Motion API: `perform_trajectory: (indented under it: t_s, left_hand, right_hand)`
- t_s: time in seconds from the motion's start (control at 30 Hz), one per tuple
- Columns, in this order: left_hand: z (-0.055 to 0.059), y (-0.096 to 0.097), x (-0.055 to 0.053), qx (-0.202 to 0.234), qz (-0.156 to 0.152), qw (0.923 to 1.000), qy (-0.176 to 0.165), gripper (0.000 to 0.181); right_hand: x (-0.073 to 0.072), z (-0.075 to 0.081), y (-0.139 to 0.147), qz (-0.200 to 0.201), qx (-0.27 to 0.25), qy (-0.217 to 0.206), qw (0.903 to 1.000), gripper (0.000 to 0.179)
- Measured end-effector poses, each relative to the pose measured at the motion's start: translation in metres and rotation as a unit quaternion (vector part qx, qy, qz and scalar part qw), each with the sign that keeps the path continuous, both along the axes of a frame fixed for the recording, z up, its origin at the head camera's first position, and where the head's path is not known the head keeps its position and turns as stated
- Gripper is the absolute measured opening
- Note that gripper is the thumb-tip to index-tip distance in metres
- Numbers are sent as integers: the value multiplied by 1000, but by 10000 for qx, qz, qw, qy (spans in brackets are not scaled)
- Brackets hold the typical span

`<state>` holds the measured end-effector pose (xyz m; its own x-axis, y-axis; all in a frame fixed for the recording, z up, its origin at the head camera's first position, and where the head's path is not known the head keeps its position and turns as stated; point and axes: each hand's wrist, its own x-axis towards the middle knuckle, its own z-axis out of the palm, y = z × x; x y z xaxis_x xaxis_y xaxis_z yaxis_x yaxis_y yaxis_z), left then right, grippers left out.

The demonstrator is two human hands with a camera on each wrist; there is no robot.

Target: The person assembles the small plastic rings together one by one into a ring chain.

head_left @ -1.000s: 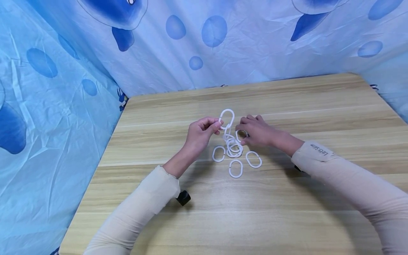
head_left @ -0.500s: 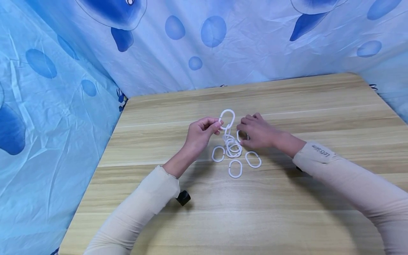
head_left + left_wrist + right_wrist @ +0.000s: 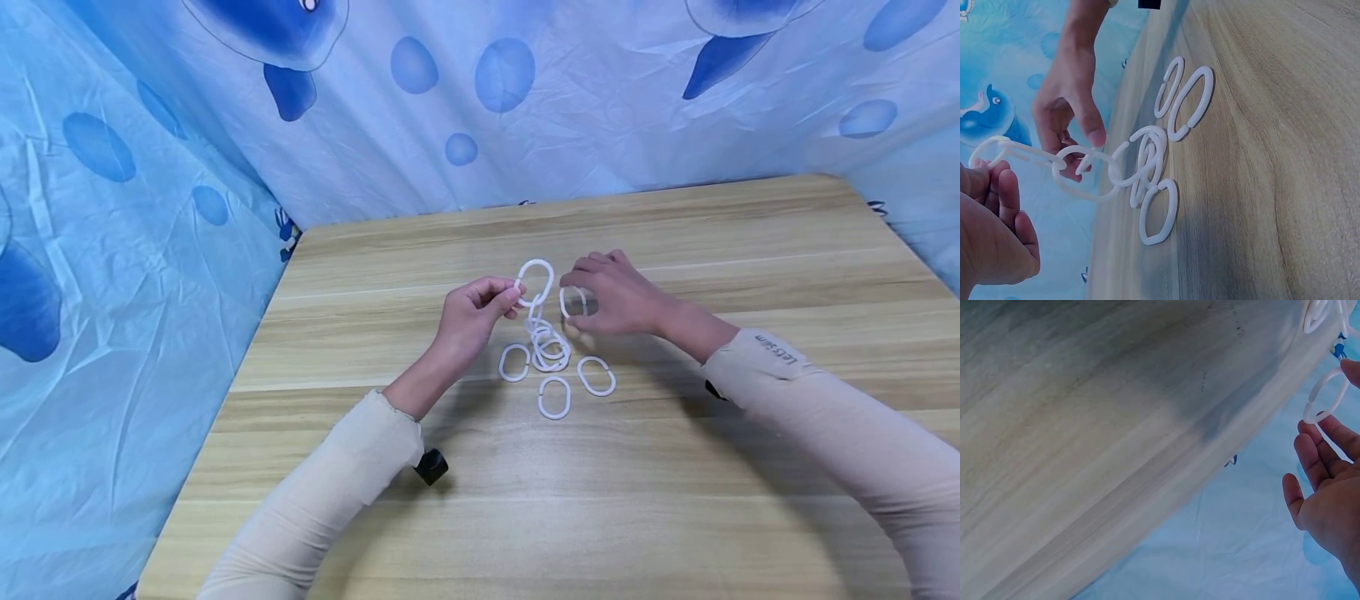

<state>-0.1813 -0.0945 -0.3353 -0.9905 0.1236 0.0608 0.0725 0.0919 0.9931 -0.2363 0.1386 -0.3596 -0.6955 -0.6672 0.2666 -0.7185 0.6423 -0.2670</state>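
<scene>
In the head view my left hand (image 3: 472,312) pinches the top white plastic C-shaped ring (image 3: 552,282) of a short linked chain. The chain hangs down to overlapping rings (image 3: 551,368) on the table. To its right, my right hand (image 3: 618,296) holds a separate ring (image 3: 562,303) upright between thumb and fingers. The right wrist view shows this ring (image 3: 1311,400) with a small gap in its side, apart from the chain. Loose rings lie flat nearby: one at left (image 3: 502,364), one in front (image 3: 568,398), one at right (image 3: 581,373).
Everything lies on a wood-grain table (image 3: 675,517). A blue patterned curtain (image 3: 600,108) stands behind its far edge and along the left side. A small black block (image 3: 432,467) sits under the left cuff.
My right hand has lifted slightly and shifted to the right and away with its ring, moving apart from the chain. The left hand and the loose rings have stayed in place.
</scene>
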Motion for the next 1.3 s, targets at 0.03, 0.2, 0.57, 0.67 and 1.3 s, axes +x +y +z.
perform_trajectory:
  t_s: [0.03, 0.2, 0.57, 0.67, 1.3]
  left_hand:
    - [0, 0, 0, 1, -1, 10000, -6, 17]
    - [-1, 0, 0, 5, -14, 10000, -7, 17]
    - [-2, 0, 0, -51, -40, 10000, 29, 17]
    - [-2, 1, 0, -79, -42, 10000, 38, 17]
    - [-1, 5, 2, -206, -188, 9996, -66, 17]
  right_hand:
    - [0, 1, 0, 5, -46, 0, 10000, 52]
    - [3, 3, 2, 51, -286, 121, 9995, 52]
    - [8, 21, 9, -40, -1024, 267, 9944, 48]
    - [7, 25, 11, 3, -1299, 448, 9905, 46]
    - [16, 60, 8, 480, -2573, 881, 9611, 51]
